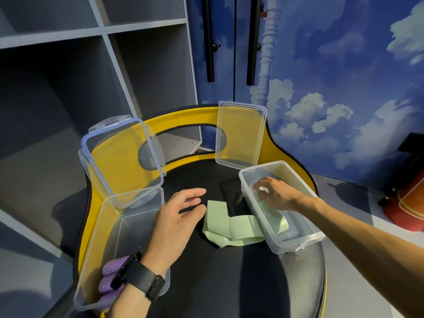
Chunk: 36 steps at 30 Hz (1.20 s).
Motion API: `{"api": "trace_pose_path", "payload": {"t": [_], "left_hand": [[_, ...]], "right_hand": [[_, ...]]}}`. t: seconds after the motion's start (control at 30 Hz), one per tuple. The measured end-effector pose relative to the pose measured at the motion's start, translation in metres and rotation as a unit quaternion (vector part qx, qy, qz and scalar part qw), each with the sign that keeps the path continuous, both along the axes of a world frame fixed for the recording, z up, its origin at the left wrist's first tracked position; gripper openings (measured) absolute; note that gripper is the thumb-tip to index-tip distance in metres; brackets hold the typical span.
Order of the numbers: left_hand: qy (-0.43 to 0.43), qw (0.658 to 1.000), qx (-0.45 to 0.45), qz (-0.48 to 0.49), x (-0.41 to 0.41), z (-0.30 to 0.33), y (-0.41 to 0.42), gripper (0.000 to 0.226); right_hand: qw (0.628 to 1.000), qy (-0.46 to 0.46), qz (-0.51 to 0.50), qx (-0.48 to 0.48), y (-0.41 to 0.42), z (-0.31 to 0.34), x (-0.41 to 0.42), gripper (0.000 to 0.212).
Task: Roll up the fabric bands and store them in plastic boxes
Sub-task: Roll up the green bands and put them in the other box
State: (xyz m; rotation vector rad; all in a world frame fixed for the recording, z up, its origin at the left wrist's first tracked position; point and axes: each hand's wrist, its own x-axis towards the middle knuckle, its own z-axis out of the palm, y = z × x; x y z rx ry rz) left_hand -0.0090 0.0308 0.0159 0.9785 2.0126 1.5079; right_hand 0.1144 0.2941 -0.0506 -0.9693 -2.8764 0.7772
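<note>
Head view: purple rolls (110, 283) boxed; green band (229, 226) unrolled; left hand (176, 216) spread, right hand (275, 191) loose inside right box (296, 242).

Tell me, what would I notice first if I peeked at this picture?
Probably the pale green fabric band lying crumpled in the middle of the black chair seat, with the left hand hovering open beside it. On the right, the right hand reaches into a clear plastic box. Purple fabric rolls sit in another clear plastic box on the left.
</note>
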Motion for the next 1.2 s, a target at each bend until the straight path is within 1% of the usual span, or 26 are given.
{"api": "trace_pose_path", "payload": {"t": [0.2,0.37,0.5,0.63,0.73,0.83,0.87,0.97,1.0,1.1,1.2], "left_hand": [[0.004,1.0,0.003,-0.006,0.001,0.0,-0.003,0.031],[0.042,0.999,0.002,-0.002,0.002,-0.001,-0.005,0.023],[0.046,0.999,-0.008,0.004,0.002,-0.003,-0.005,0.015],[0.034,0.999,-0.014,0.017,0.003,-0.01,-0.006,0.016],[0.023,0.999,-0.012,0.027,0.002,-0.017,-0.008,0.015],[0.021,0.999,-0.021,0.033,-0.001,-0.026,-0.009,0.014],[0.019,0.999,-0.025,0.034,-0.002,-0.029,-0.009,0.014],[0.015,0.999,-0.038,0.035,-0.004,-0.032,-0.009,0.014],[0.015,0.998,-0.041,0.035,-0.005,-0.033,-0.009,0.014],[0.014,0.998,-0.042,0.033,-0.007,-0.035,-0.008,0.015],[0.019,0.998,-0.05,0.025,-0.01,-0.036,-0.009,0.015]], "right_hand": [[1.0,-0.003,-0.009,0.019,-0.005,0.014,0.001,0.029],[0.998,0.042,-0.013,0.052,-0.02,0.04,-0.001,0.028],[0.993,0.081,0.011,0.091,-0.048,0.058,-0.008,0.026],[0.99,0.096,0.064,0.087,-0.083,0.067,-0.019,0.027],[0.993,0.07,0.08,0.058,-0.1,0.058,-0.031,0.029],[0.995,0.02,0.086,0.037,-0.111,0.043,-0.042,0.033],[0.996,0.001,0.087,0.034,-0.114,0.037,-0.045,0.038],[0.994,-0.069,0.085,0.029,-0.121,0.019,-0.05,0.061],[0.992,-0.09,0.084,0.04,-0.124,0.012,-0.052,0.064],[0.99,-0.108,0.075,0.059,-0.127,-0.004,-0.054,0.055],[0.993,-0.079,0.075,0.055,-0.126,-0.007,-0.054,0.035]]}}
